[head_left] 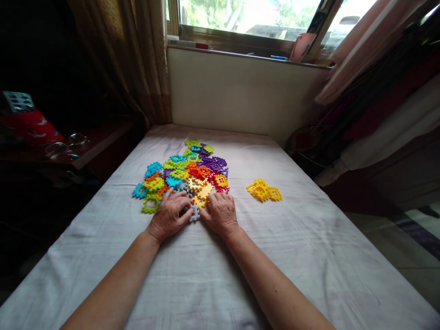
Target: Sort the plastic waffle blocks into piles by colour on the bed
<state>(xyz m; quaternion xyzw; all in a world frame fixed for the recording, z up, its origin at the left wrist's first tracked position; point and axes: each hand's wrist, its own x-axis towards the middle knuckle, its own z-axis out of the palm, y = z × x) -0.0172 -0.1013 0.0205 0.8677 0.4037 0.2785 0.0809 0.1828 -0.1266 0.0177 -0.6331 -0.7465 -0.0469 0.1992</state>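
A heap of flat interlocking plastic tiles (184,174) in several colours lies on the cloth-covered surface. My left hand (171,213) rests at its near left edge, fingers apart over the tiles and thumb by a grey tile (194,212). On the grey tile's other side is my right hand (221,211), its fingers bent down at cream tiles (203,189) and its thumb apart from them. Neither hand visibly grips a tile; some fingertips are hidden. Off to the right lies a small separate group of yellow tiles (263,190).
A pale, wrinkled cloth (275,256) covers the surface, which meets a wall (237,91) beneath a window. At left, glasses (78,139) and a red patterned container (32,127) stand on a dark side table. Clothes (388,123) hang at right.
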